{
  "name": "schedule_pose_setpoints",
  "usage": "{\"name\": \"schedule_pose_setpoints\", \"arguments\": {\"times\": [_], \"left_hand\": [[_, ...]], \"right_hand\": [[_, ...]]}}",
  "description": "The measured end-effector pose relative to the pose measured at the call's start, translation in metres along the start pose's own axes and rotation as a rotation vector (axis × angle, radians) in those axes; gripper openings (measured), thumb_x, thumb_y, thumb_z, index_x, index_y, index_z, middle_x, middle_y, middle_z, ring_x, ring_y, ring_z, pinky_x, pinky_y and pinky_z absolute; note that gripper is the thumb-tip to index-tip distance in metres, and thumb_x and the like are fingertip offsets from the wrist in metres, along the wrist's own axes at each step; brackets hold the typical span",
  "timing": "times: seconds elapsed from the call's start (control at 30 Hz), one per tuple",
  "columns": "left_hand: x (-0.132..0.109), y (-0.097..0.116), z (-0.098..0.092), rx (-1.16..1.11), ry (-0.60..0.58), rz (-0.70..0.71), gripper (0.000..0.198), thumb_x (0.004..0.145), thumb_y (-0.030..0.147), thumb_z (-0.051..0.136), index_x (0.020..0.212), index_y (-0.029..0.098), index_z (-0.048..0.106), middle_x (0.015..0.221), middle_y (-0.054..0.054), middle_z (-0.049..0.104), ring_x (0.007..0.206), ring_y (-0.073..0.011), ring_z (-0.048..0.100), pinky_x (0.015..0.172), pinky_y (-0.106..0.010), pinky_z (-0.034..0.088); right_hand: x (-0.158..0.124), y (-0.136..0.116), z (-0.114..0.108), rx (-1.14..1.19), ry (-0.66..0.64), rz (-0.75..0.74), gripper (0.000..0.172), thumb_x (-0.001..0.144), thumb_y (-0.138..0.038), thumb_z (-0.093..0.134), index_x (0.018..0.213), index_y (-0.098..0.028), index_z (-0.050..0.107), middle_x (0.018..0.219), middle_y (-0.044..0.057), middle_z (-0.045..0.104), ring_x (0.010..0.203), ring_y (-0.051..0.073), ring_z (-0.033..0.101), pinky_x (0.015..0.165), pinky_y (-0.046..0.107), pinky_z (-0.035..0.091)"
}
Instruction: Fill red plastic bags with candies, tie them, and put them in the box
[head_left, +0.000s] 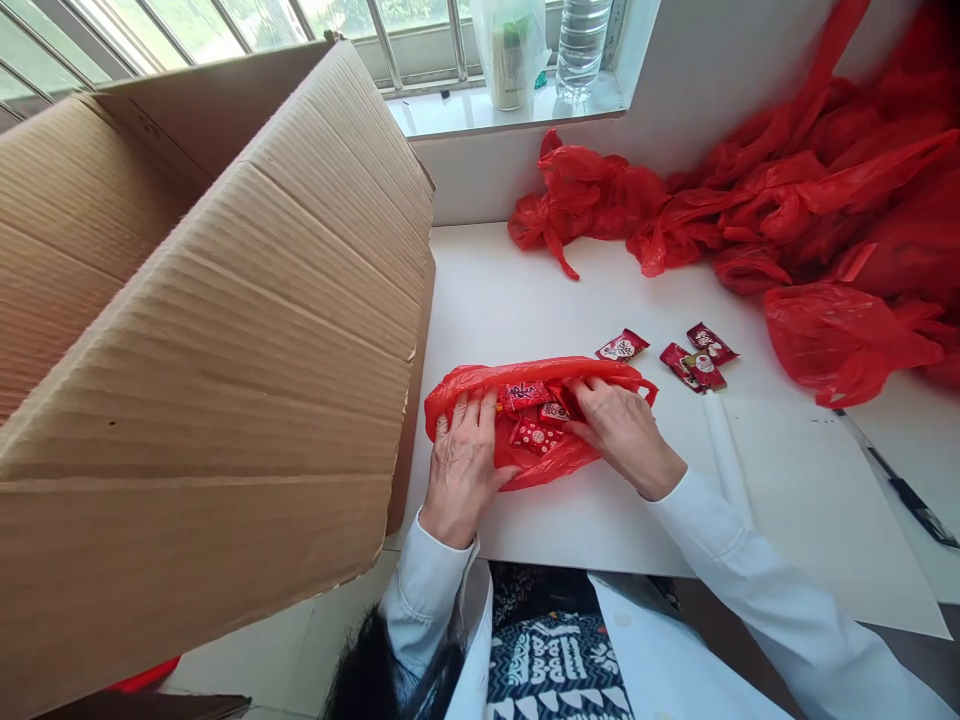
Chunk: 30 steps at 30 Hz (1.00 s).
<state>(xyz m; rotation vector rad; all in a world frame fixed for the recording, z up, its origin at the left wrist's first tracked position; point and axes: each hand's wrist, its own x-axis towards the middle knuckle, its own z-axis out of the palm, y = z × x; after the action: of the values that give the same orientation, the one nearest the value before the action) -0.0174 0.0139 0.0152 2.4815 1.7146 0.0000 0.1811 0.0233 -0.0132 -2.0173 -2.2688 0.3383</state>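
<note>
Cropped carton [292, 330] flanks hands [466, 455] [626, 425] partly hiding packets [527, 395] in a red bag [536, 474].

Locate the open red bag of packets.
In the head view, the open red bag lies on the white table, right of the cardboard box, with the left hand and right hand at its opening.

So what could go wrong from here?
1. The thin red bag might tear or slump if the left hand or right hand pulls hard at its mouth, spilling the small packets inside.
2. The loose packets lying just past the bag could get knocked around.
3. The black-handled tool may nick plastic: its thin end sits by the red plastic heap.
</note>
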Motion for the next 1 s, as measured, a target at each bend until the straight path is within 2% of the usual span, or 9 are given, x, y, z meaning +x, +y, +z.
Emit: {"name": "schedule_pose_setpoints", "arguments": {"times": [0.13, 0.23, 0.33, 0.43, 0.53, 0.67, 0.83, 1.0], "left_hand": [[0.002, -0.004, 0.001, 0.028, -0.008, -0.019, 0.068, 0.072, 0.03, 0.076, 0.131, 0.012, 0.046, 0.137, -0.018, 0.05, 0.129, -0.0332, 0.043, 0.105, -0.054, 0.037], [0.003, -0.002, 0.001, 0.045, -0.018, 0.001, 0.051, 0.073, 0.028, 0.075, 0.119, 0.015, 0.057, 0.137, -0.017, 0.05, 0.126, -0.0342, 0.046, 0.105, -0.055, 0.037], [0.003, 0.003, 0.003, 0.055, -0.011, 0.006, 0.039, 0.08, 0.029, 0.068, 0.115, 0.014, 0.06, 0.137, -0.018, 0.049, 0.128, -0.0339, 0.044, 0.107, -0.055, 0.033], [0.005, 0.007, 0.006, 0.052, -0.013, 0.019, 0.023, 0.089, 0.03, 0.055, 0.106, 0.019, 0.064, 0.139, -0.013, 0.049, 0.129, -0.0328, 0.042, 0.108, -0.059, 0.031], [0.006, 0.011, 0.009, 0.05, -0.015, 0.001, 0.023, 0.094, 0.022, 0.043, 0.105, 0.019, 0.062, 0.126, -0.01, 0.059, 0.123, -0.0304, 0.048, 0.106, -0.062, 0.031], [0.008, 0.014, 0.013, 0.062, -0.014, -0.046, 0.036, 0.09, 0.005, 0.035, 0.12, 0.014, 0.053, 0.113, -0.011, 0.064, 0.12, -0.0295, 0.049, 0.107, -0.064, 0.028], [0.011, 0.011, 0.011, 0.063, -0.05, -0.068, 0.033, 0.087, 0.005, 0.041, 0.117, 0.012, 0.054, 0.111, -0.013, 0.064, 0.118, -0.0313, 0.05, 0.106, -0.065, 0.026], [0.012, 0.007, 0.011, 0.043, -0.064, -0.061, 0.025, 0.085, 0.007, 0.046, 0.105, 0.015, 0.059, 0.102, -0.009, 0.066, 0.106, -0.0289, 0.054, 0.105, -0.065, 0.027]], "right_hand": [[-0.002, 0.011, -0.006, 0.069, -0.028, -0.004, 0.016, 0.078, -0.01, 0.049, 0.088, -0.018, 0.059, 0.08, 0.004, 0.064, 0.07, 0.017, 0.058, 0.053, 0.026, 0.027], [-0.006, 0.021, -0.013, 0.15, -0.002, 0.028, 0.026, 0.08, -0.006, 0.04, 0.09, -0.019, 0.06, 0.079, 0.002, 0.065, 0.068, 0.014, 0.058, 0.056, 0.023, 0.032], [-0.011, 0.025, -0.018, 0.243, 0.061, 0.11, 0.029, 0.082, -0.007, 0.038, 0.092, -0.021, 0.061, 0.072, 0.001, 0.062, 0.06, 0.013, 0.054, 0.055, 0.023, 0.033], [-0.015, 0.024, -0.019, 0.221, 0.117, 0.159, 0.024, 0.083, -0.01, 0.039, 0.083, -0.02, 0.06, 0.063, 0.0, 0.057, 0.054, 0.013, 0.047, 0.053, 0.023, 0.032], [-0.017, 0.021, -0.018, 0.191, 0.16, 0.155, 0.022, 0.084, -0.01, 0.04, 0.079, -0.019, 0.059, 0.062, 0.001, 0.055, 0.053, 0.013, 0.044, 0.053, 0.024, 0.031], [-0.019, 0.015, -0.017, 0.116, 0.172, 0.172, 0.021, 0.085, -0.011, 0.041, 0.083, -0.021, 0.059, 0.066, 0.001, 0.059, 0.056, 0.015, 0.047, 0.054, 0.026, 0.029], [-0.019, 0.005, -0.012, -0.001, 0.114, 0.205, 0.021, 0.089, -0.012, 0.039, 0.088, -0.021, 0.059, 0.071, 0.002, 0.062, 0.062, 0.017, 0.055, 0.053, 0.027, 0.027], [-0.024, 0.004, -0.005, 0.002, 0.01, 0.139, 0.014, 0.087, -0.018, 0.049, 0.101, -0.019, 0.054, 0.082, 0.004, 0.064, 0.068, 0.018, 0.058, 0.053, 0.026, 0.029]]}}
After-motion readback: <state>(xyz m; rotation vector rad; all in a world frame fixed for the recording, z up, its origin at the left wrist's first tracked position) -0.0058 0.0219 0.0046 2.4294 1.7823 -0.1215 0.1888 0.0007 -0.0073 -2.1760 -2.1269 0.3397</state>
